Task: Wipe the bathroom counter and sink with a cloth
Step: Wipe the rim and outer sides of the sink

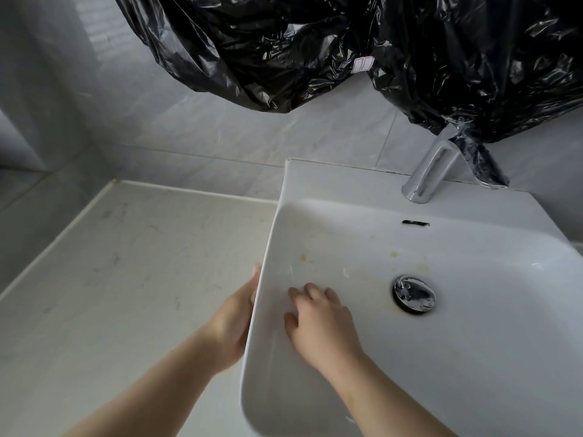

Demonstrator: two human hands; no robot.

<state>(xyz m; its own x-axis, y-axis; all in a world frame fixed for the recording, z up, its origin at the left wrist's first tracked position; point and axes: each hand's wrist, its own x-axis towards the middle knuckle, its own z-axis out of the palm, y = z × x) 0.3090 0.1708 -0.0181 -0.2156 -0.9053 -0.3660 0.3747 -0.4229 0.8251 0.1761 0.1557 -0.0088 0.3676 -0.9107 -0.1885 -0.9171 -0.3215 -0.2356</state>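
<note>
A white ceramic sink (473, 357) stands on a pale stone counter (126, 279). Yellowish stains mark the basin floor around the chrome drain plug (414, 293). My right hand (318, 323) lies inside the basin against its left inner wall, fingers spread and fairly straight, holding nothing. My left hand (233, 323) is outside the basin, pressed along the sink's left outer wall, its fingertips partly hidden behind the rim. No cloth is in view.
A chrome faucet (432, 171) rises at the back of the sink. Black plastic sheeting (347, 48) hangs over the wall above and drapes behind the faucet. Grey tiled walls (94, 105) enclose the counter at back and left.
</note>
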